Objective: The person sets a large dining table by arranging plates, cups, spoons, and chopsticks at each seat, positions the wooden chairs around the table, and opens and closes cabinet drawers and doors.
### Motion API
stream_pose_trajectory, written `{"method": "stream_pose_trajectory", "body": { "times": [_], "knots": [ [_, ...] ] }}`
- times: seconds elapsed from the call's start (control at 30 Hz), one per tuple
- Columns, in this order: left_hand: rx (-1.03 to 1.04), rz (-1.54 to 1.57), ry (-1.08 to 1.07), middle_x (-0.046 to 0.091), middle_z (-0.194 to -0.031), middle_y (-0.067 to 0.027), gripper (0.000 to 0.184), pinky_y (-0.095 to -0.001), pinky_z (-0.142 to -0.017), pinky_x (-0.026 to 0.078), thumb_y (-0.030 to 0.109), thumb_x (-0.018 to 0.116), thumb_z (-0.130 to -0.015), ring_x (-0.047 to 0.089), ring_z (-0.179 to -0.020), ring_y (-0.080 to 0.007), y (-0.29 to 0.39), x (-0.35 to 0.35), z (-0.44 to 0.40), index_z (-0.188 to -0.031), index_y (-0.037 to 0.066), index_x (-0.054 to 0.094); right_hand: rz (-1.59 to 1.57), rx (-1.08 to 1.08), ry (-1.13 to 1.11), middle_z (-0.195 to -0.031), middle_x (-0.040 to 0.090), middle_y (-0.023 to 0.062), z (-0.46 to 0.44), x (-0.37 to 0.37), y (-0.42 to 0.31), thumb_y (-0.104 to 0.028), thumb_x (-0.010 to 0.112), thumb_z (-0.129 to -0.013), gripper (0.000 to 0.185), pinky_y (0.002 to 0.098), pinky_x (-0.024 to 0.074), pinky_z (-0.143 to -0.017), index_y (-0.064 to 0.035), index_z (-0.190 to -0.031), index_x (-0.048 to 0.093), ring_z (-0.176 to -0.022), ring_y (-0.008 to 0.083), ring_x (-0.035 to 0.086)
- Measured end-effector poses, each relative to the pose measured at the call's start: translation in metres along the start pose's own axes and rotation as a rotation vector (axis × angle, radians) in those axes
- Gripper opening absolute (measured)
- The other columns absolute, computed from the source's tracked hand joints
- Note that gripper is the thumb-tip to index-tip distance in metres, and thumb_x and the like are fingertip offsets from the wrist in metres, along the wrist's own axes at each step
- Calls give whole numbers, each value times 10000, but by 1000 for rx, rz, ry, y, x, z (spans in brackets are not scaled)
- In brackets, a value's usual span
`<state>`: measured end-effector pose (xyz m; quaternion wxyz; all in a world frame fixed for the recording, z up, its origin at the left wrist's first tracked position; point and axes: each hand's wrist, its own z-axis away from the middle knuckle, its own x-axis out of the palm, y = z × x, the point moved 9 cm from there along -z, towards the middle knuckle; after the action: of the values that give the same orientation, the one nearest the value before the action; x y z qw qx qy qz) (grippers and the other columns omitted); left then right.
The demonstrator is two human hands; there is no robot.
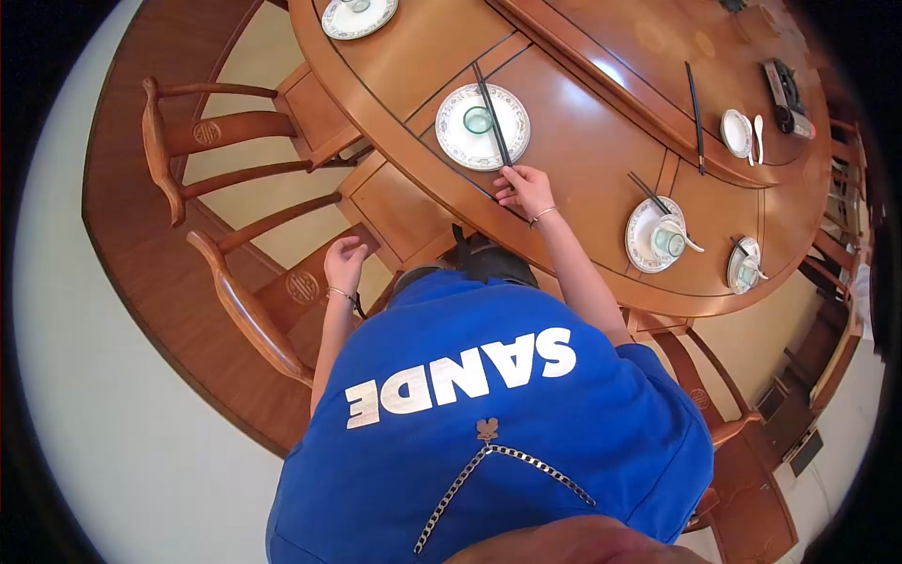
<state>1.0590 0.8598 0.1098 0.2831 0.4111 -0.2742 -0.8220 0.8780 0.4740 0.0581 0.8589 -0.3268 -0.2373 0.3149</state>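
Observation:
My right hand [526,191] reaches to the table edge, its fingertips pinching the near end of a pair of dark chopsticks [492,113]. These chopsticks lie across a white patterned plate [453,143], beside a small clear glass cup [477,119] that stands on the plate. My left hand [345,265] hangs beyond the table edge, close to a wooden chair [299,282]. Its fingers are loosely curled in toward the thumb, and nothing shows in them.
The round wooden table [564,141] carries a raised turntable [658,56]. To the right sits another place setting [641,240] with chopsticks, cup and spoon, and a smaller-looking one [736,273] beyond. A dish [736,133] and black chopsticks [695,117] lie farther back. Chairs [225,132] surround the table.

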Motion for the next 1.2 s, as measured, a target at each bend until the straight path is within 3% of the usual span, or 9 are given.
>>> {"method": "stream_pose_trajectory", "body": {
  "times": [0.3, 0.53, 0.67, 0.73, 0.8, 0.83, 0.87, 1.07, 1.2],
  "knots": [
    [71, 11, -23, 663, -968, -108, 317, -287, -779, 513, 154, 705, -797, 642, -872, -173, 9, 2, -8, -1046, -24, 622, 283, -184, 271, -737, 649, 101, 32, -68, -59, -272, 608, -901, 338, 270, 530, -485, 64, -918, 633, -564, 157, 640],
    [15, 28, -61, 659, -970, -128, 302, -270, -748, 522, 111, 703, -799, 647, -859, -174, -8, 10, -22, -1049, -27, 606, -22, -545, 820, -735, 653, 155, 90, -275, -181, -164, 600, -896, 261, 296, 544, -478, 96, -883, 595, -552, 205, 642],
    [72, -25, -39, 668, -950, -119, 304, -280, -758, 523, 130, 708, -796, 654, -851, -185, 0, 9, -22, -1036, -30, 611, -352, -655, 938, -828, 634, 242, 88, -412, -199, -85, 644, -837, 295, 401, 588, -584, 169, -918, 520, -679, 328, 665],
    [90, -180, 7, 678, -932, -111, 307, -295, -763, 526, 158, 718, -788, 660, -839, -186, 39, 9, -3, -1021, -22, 630, -496, -546, 922, -1061, 566, 335, 49, -512, -180, -116, 648, -856, 451, 469, 598, -666, 223, -1062, 434, -869, 422, 645],
    [137, -228, 29, 683, -924, -128, 315, -314, -758, 532, 166, 705, -770, 672, -846, -210, 15, 7, -18, -1018, -18, 640, -496, -440, 1000, -1143, 488, 391, 56, -520, -185, -90, 699, -814, 636, 447, 608, -747, 265, -1146, 290, -1001, 457, 590],
    [112, -214, 25, 677, -948, -142, 303, -322, -761, 535, 165, 697, -767, 676, -842, -228, 32, 9, -9, -998, -22, 642, -570, -401, 1034, -1068, 526, 399, 47, -541, -179, -64, 715, -793, 528, 449, 621, -691, 265, -987, 350, -893, 447, 628],
    [82, -203, 37, 672, -960, -146, 298, -323, -761, 536, 165, 698, -767, 676, -842, -228, 42, 8, -2, -990, -24, 643, -581, -440, 1045, -1040, 553, 366, 38, -559, -176, -56, 710, -795, 507, 435, 626, -668, 252, -1007, 368, -810, 423, 649],
    [53, -215, 41, 660, -971, -150, 289, -323, -764, 536, 155, 703, -766, 676, -851, -228, 49, 11, 4, -979, -31, 639, -638, -535, 798, -1013, 573, 328, -16, -605, -175, -15, 611, -864, 378, 436, 627, -674, 212, -1093, 412, -826, 409, 646],
    [60, -198, 39, 659, -962, -150, 292, -320, -765, 534, 155, 702, -767, 676, -855, -228, 41, 14, 4, -980, -33, 635, -684, -467, 916, -1057, 559, 322, 4, -555, -191, -2, 553, -894, 338, 450, 625, -707, 183, -1143, 422, -855, 421, 637]
  ]
}}
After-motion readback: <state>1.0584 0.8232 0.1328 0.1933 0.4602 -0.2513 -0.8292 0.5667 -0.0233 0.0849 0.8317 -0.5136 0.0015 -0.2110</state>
